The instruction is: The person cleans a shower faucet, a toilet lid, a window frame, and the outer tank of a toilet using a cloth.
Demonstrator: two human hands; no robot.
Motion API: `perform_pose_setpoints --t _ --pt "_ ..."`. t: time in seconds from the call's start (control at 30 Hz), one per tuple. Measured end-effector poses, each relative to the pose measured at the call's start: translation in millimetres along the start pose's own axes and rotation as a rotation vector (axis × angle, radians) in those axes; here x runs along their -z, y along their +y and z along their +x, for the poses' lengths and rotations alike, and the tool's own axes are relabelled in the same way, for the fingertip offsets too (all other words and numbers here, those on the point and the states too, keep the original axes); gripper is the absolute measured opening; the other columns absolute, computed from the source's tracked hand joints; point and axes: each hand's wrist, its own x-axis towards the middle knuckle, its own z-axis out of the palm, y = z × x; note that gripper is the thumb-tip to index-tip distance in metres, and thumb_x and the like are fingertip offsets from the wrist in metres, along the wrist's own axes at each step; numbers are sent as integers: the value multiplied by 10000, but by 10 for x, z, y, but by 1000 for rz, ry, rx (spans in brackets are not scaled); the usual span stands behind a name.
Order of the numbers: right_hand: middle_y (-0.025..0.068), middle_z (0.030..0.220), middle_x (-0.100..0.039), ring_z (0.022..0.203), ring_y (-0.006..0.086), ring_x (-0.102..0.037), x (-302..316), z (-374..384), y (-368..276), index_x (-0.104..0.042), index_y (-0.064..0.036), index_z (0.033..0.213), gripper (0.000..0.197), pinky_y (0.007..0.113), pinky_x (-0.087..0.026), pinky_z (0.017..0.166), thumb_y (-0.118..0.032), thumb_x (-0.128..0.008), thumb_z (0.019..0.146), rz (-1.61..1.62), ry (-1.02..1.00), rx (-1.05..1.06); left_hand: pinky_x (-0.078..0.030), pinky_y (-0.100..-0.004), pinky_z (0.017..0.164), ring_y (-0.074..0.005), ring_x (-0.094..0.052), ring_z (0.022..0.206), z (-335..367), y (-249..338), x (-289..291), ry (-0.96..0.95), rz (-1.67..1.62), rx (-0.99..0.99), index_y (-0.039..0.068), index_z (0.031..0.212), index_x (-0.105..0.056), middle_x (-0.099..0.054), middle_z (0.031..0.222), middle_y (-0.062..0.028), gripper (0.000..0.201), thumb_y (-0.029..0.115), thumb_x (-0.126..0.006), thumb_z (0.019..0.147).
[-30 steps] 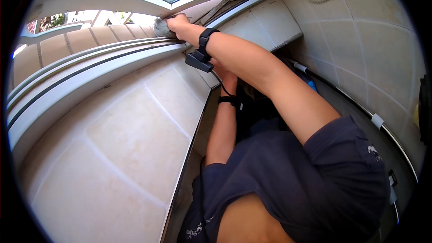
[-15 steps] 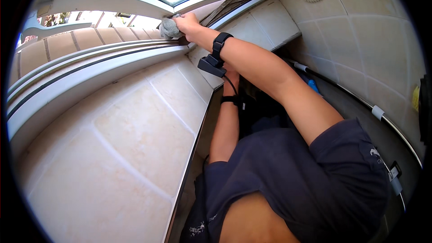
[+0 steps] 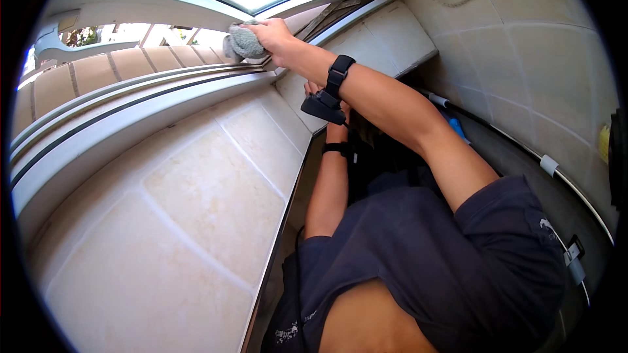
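a pale tiled sill (image 3: 196, 189) fills the left and middle, its front edge running down toward the person's dark shirt (image 3: 405, 248), with a tiled wall (image 3: 517, 59) rising on the right. along the sill's back edge lies a white window frame (image 3: 131, 117) with a grooved track, and above it a window sash (image 3: 140, 6) stands swung out of that frame, leaving a gap through which a tiled outer ledge (image 3: 91, 75) shows. the person's right hand (image 3: 278, 38) reaches across to the frame's far right corner, its fingers clamped on a bunched grey cloth (image 3: 245, 42) just under the sash's lower corner; whether the cloth presses on the frame there cannot be made out. the left hand (image 3: 313, 88) is at the sill's far right corner, partly hidden behind a black wrist device (image 3: 324, 106) on the other arm, so its grip, and whether it holds anything, is not shown. as for progress, the work seems to be under way at that one corner, with the cloth in hand and not laid down. dark lines run along the track, but they may be seals or shadow, so how much of the frame is done and how much is left cannot be judged.
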Motion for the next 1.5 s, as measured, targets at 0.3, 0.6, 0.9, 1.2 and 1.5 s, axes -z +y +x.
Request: perform_pose_setpoints --t 0.3,0.6,0.9,1.2,1.5 --pt "99 928 -729 853 164 -667 77 16 -100 -754 27 1088 376 340 -550 753 -286 -801 884 -200 -25 29 -452 -495 852 -405 -565 1023 241 153 69 63 39 -48 -3 1064 -634 -634 1125 -201 325 273 -608 893" --pt "119 921 -758 801 156 -682 45 -20 -80 -776 27 1032 341 337 -543 725 -278 -788 881 -343 -4 174 -421 -491 913 -414 -505 1074 239 169 86 16 40 69 -3 1112 -614 -589 1178 -209 374 269 -602 857" --pt "149 875 -758 778 189 -701 11 -166 -112 -776 -2 1029 398 329 -542 745 -360 -784 855 -549 -2 250 -455 -498 883 -418 -558 1047 88 2 -15 88 23 20 15 1111 -635 -627 1116 -209 362 275 -629 859" --pt "145 942 -762 812 176 -712 -271 -87 -168 -770 47 997 339 332 -560 708 -270 -787 879 -317 -45 120 -492 -504 850 -418 -614 1022 -80 -352 -321 118 -23 86 35 1101 -661 -670 1057 -209 342 288 -654 871" --pt "141 909 -743 798 200 -706 -1184 -1328 -1799 -774 19 1018 348 335 -562 729 -289 -810 859 -477 -261 445 -472 -461 837 -366 -582 911 176 -12 -96 338 -60 -93 36 893 -641 -631 896 -153 63 32 -592 854"
